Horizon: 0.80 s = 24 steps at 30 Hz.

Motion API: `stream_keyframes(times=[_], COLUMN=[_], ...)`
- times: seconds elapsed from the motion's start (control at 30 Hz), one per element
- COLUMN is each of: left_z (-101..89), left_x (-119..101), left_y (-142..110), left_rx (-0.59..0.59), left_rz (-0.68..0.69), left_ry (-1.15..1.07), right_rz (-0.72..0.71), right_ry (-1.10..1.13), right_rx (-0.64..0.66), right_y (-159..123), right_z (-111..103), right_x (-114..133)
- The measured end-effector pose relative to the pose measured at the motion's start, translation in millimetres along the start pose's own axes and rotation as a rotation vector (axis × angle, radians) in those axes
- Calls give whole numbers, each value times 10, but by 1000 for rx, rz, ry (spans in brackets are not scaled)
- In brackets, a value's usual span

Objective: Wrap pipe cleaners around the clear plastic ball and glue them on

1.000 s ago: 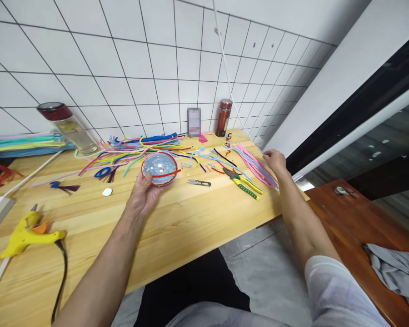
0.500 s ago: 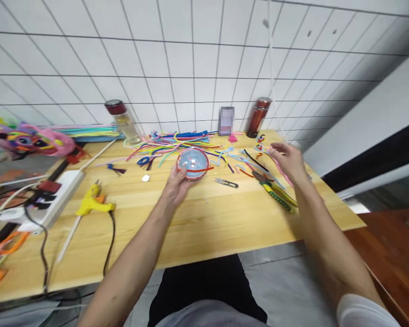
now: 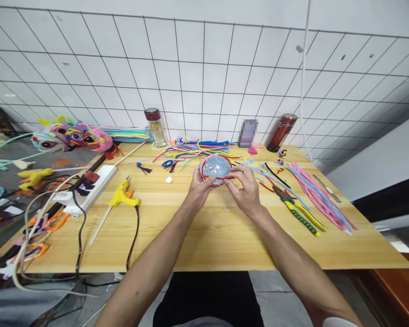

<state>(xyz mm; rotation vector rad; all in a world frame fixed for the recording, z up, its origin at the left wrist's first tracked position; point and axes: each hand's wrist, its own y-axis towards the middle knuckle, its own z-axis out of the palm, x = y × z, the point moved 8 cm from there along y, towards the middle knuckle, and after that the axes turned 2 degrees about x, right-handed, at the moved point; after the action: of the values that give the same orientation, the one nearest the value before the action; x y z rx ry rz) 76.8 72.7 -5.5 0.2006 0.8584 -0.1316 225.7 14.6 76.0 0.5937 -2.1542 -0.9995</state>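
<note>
My left hand (image 3: 198, 189) is closed on the left side of a clear, bluish half-dome (image 3: 216, 164), its thumb over the lower edge. A red pipe cleaner (image 3: 210, 177) runs along the dome's rim. At the right side of the rim, my right hand (image 3: 244, 190) has its thumb and fingers pinched together on the red pipe cleaner's end. Just behind the dome lies a pile of coloured pipe cleaners (image 3: 191, 147). To the right of my right hand rest yellow-green pliers (image 3: 301, 218). The thread snips are hidden by my hand.
A yellow glue gun (image 3: 122, 196) with a black cord and a white power strip (image 3: 104, 181) lie on the left. At the back stand a glass bottle (image 3: 157, 129), a phone (image 3: 247, 133) and a red flask (image 3: 282, 132). Pink pipe cleaners (image 3: 315, 193) spread at the right.
My right hand has come from the table's right side to the dome's rim. The left hand still holds the dome. The whole view has shifted, now showing more of the left side.
</note>
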Motion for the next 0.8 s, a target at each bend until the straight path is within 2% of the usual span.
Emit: stream_keyframes(times=[0.13,0.27,0.43,0.67,0.8], left_z=[9,52,67,49,47], left_x=[-16,-34,-11,2,-14], left_y=[-10,-20,-9,13,-3], left_rx=[-8,37,50,61,74], left_rz=[18,39,70,73,33], left_ry=[5,15,35,52,65], right_rz=[-21,-27,0,-53,-36], right_ry=[12,-13,-37,-10,-10], right_rx=[-21,-35,-13,23,60], right_y=[-26,-43,-63,-46,-28], right_z=[7,-26,-58,-99,-111], right_x=[-18,-19,-71,-37,-62])
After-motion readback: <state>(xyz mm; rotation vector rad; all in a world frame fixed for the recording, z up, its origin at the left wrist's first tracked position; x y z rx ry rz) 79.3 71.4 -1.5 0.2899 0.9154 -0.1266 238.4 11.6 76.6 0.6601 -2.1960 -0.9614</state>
